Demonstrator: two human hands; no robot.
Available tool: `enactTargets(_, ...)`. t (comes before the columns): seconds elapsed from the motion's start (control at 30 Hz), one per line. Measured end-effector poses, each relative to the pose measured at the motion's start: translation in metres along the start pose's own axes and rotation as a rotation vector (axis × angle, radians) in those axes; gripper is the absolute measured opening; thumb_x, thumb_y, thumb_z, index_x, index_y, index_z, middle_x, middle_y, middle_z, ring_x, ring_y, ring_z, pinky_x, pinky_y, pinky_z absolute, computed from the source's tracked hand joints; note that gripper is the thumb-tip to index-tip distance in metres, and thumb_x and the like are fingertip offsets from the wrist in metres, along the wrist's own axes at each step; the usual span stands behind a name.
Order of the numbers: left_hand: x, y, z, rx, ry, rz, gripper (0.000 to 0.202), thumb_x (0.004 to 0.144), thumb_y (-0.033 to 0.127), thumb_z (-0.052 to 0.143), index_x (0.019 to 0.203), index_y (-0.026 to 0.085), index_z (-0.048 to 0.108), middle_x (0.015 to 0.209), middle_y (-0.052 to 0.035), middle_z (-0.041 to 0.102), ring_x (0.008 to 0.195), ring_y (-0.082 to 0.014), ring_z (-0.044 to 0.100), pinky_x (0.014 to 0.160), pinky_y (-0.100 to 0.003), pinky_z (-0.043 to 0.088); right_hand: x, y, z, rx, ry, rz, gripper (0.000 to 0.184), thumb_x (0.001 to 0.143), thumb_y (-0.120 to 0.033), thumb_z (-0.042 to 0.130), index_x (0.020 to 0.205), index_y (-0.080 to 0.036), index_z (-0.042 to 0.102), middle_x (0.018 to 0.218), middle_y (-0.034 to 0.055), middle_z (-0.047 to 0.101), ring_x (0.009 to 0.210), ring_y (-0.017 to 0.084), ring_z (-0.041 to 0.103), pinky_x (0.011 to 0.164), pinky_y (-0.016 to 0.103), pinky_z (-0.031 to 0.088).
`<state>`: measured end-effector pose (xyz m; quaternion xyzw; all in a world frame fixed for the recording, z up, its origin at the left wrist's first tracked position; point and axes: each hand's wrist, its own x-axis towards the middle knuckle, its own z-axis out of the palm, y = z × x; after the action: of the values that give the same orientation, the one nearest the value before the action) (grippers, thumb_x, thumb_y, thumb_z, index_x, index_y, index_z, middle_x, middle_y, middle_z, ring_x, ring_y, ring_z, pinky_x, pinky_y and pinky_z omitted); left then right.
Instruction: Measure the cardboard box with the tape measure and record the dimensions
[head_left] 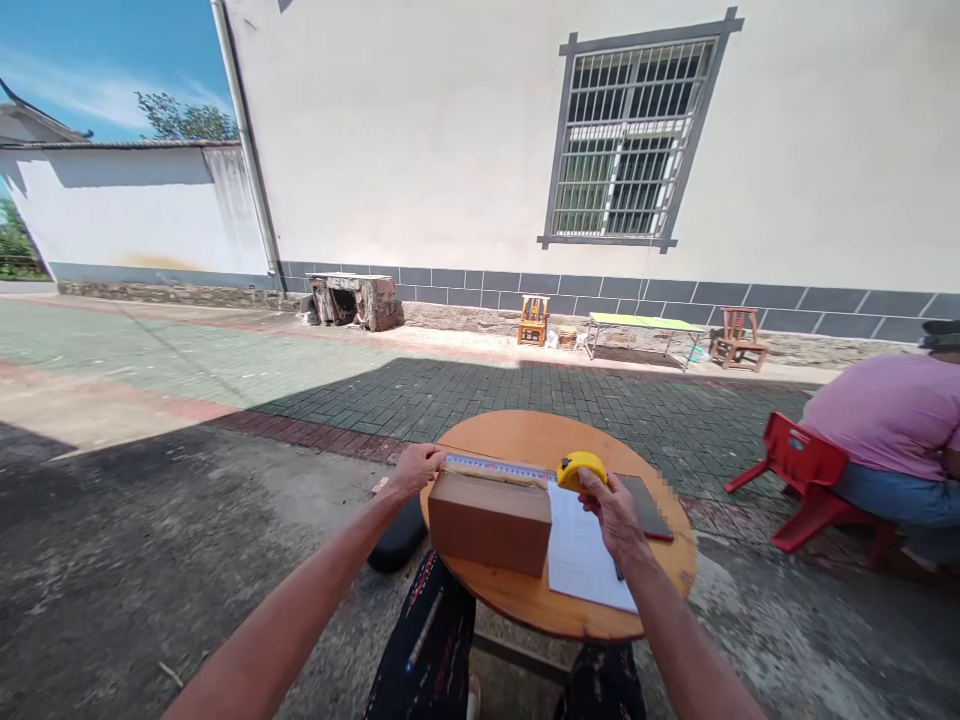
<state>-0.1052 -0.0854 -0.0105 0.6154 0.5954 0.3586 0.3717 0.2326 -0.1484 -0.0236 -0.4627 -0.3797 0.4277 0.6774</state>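
A brown cardboard box (489, 525) sits on a round wooden table (525, 430) in front of me. My right hand (611, 505) grips a yellow tape measure (582, 468) beyond the box's right end. Its white blade (499, 466) is drawn out to the left along the far top edge of the box. At the box's far left corner, my left hand (420, 468) pinches the blade's free end. White paper sheets (581, 550) lie right of the box, partly under my right forearm. A dark pen-like thing (619, 572) shows beside that forearm.
A dark flat folder or notebook (646, 508) with a red edge lies on the table's right side. At the right, a person in a pink shirt (885, 410) sits on a red chair (806, 460). A green-topped folding table (645, 322) and wooden chairs (533, 322) stand by the wall.
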Motion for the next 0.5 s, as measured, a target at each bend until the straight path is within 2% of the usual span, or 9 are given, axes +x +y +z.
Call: enactTargets(0.5,0.012,0.004,0.003,0.145,-0.039,-0.096,0.035,0.093,0.036,0.061,0.121,0.016,0.058,0.121,-0.0086,0.061,0.101,-0.0228,0.063,0.084,-0.042,0.056,0.009,0.005,0.002,-0.023,0.02,0.005,0.049,0.053,-0.05,0.087,0.083,-0.016,0.068,0.063,-0.0018,0.067,0.049,0.01,0.055,0.043,0.021,0.039)
